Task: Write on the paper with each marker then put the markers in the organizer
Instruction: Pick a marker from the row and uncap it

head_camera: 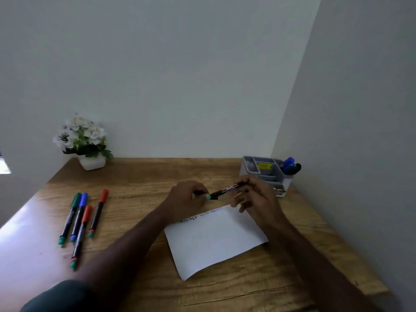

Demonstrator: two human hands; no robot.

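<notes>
1. Four markers [80,224] lie loose on the left part of the wooden table [139,280], nearly parallel, caps toward the far side: a green-capped one, a blue one just beside it, and two red-capped ones. They look light, rigid and smooth, so each should lift easily with a pinch at mid-barrel; being round, they may roll if nudged.
2. The left hand [183,199] hovers over the far edge of the paper, fingers curled around the left end of a black marker [225,190], probably its cap or tip; which one I cannot tell.
3. The paper [216,239] lies flat near the middle, with short lines of writing along its far edge. It is thin and floppy and would likely slide under a pen unless pressed down.
4. The right hand [254,194] grips the barrel of the same marker, held level between both hands.
5. The grey organizer [265,174] stands at the far right corner, already holding a blue and a dark marker upright in its right compartment.
</notes>
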